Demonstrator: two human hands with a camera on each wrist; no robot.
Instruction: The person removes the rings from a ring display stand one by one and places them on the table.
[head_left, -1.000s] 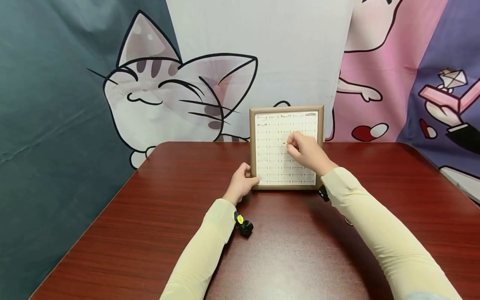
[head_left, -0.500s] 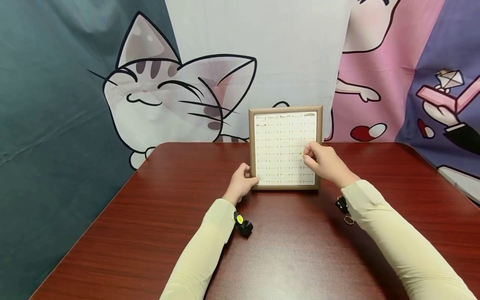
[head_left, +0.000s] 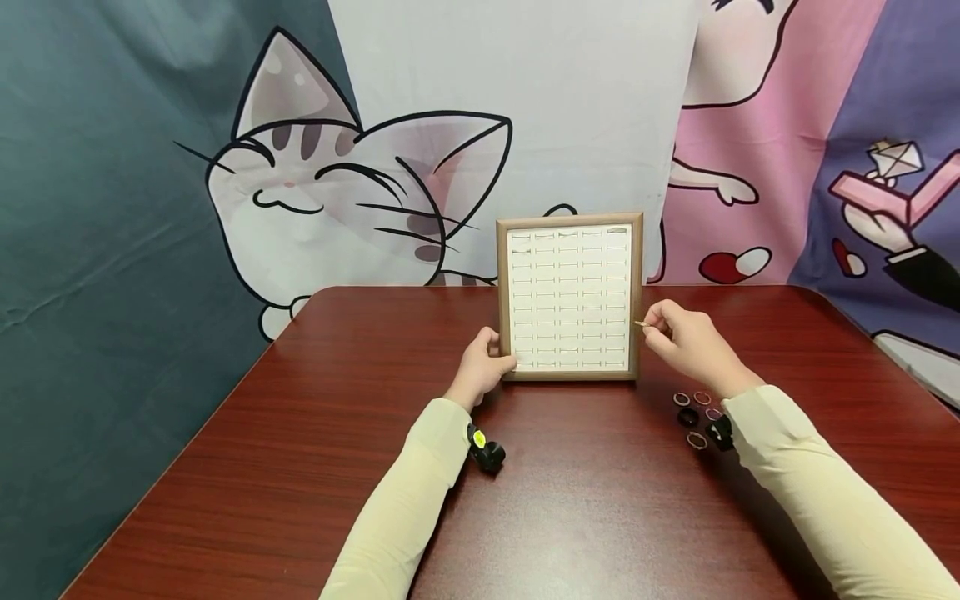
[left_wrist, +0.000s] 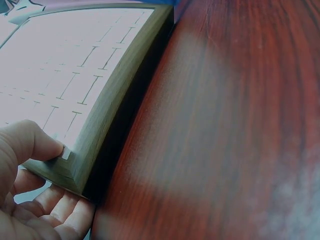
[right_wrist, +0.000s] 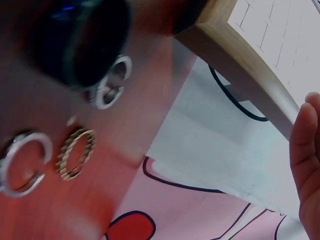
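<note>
The table (head_left: 315, 433) is dark red wood-grain with a smooth, glossy sheen, and the frame (head_left: 501, 300) of the tray standing on it looks like light matt wood around a white, soft-looking slotted pad (head_left: 570, 292). At about four o'clock from the tray lie small rings (head_left: 696, 417), shiny metal in silver and gold tones, one gold band (right_wrist: 75, 152) with a ribbed, rope-like surface. The backdrop (head_left: 150, 208) is printed matt cloth with faint creases, and the sleeves (head_left: 397, 508) are pale, matt knit fabric.
</note>
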